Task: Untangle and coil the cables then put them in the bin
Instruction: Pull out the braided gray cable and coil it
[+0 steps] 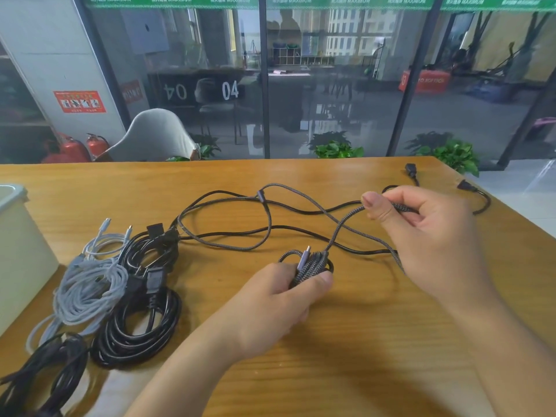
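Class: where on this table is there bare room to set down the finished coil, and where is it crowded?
Free: bare wood near the table front edge, between the forearms. Also the far strip behind the loose black cable. Crowded: left side, where coiled cables lie beside the bin.

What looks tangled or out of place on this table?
The grey braided cable, part-coiled in the left hand and pinched by the right hand, still crosses a loose black power cable. Nothing looks damaged.

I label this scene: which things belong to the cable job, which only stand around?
Job: grey braided cable, black power cable, coiled black cables, white braided cable, pale plastic bin.
Around: white chair, red fire extinguishers, green plants.
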`<state>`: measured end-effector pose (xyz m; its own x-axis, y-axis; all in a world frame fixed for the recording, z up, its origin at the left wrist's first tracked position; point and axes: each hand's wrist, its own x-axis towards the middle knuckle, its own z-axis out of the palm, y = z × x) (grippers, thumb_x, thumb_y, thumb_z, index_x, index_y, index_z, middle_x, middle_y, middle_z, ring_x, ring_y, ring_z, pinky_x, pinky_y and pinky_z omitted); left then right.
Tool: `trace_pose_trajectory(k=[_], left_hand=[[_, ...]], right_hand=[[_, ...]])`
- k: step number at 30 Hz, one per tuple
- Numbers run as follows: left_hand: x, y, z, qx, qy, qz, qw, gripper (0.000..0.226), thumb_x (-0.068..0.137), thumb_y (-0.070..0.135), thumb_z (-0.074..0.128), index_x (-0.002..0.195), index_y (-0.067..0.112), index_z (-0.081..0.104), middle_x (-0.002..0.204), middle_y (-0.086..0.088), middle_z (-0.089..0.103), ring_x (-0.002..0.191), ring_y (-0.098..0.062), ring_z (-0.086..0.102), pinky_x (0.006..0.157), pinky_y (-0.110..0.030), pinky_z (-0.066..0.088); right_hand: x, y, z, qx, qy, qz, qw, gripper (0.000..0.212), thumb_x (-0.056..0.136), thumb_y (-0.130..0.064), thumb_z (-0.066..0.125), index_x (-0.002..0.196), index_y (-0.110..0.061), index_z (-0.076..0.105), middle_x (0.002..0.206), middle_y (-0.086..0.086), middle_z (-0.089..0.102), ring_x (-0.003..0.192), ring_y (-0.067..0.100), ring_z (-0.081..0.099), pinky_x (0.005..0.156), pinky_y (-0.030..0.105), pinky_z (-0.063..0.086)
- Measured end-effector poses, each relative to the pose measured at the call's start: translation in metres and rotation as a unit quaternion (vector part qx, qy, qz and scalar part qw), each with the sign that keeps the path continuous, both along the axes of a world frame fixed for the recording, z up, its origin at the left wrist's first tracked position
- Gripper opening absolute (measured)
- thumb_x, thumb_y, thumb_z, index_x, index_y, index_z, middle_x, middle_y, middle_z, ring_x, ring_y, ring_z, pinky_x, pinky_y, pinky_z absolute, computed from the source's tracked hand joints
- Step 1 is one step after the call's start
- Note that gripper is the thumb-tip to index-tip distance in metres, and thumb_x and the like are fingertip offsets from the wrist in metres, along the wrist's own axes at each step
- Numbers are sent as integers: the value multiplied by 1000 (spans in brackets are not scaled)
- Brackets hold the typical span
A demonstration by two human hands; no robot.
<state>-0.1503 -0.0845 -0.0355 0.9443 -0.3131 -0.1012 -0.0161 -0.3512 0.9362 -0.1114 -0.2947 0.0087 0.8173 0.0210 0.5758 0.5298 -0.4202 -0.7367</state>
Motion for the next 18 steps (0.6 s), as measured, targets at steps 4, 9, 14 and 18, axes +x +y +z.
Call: trace_pose_trajectory(k=[4,9,14,18], left_hand=[[4,-6,-7,-24,-38,54,998,46,85,74,55,68,32,44,62,8,39,61,-21,33,59,-42,30],[5,-5,-4,-88,-16,109,990,56,98,73,34,79,21,46,63,0,42,61,-22,33,58,-35,31],[2,-1,3,-202,20,123,971,74,90,83,17,70,21,51,63,-2,39,54,-18,31,54,-32,25],[2,0,5,-207,9,142,968,79,91,82,30,67,8,48,60,-4,35,54,-19,33,56,-33,27]], right_hand=[[-11,14,-3,-8,12,74,997,28,99,-40,61,82,-24,76,45,-7,50,40,8,37,42,23,30],[-20,29,-12,-75,29,147,986,28,105,-42,54,90,-29,74,57,-4,57,48,13,42,46,27,33],[-30,43,-16,-121,40,174,976,29,107,-32,48,86,-23,67,53,-23,49,48,5,44,50,11,30],[-41,57,-21,-145,61,235,959,33,110,-31,42,82,-31,59,60,-29,55,59,2,58,59,12,37]])
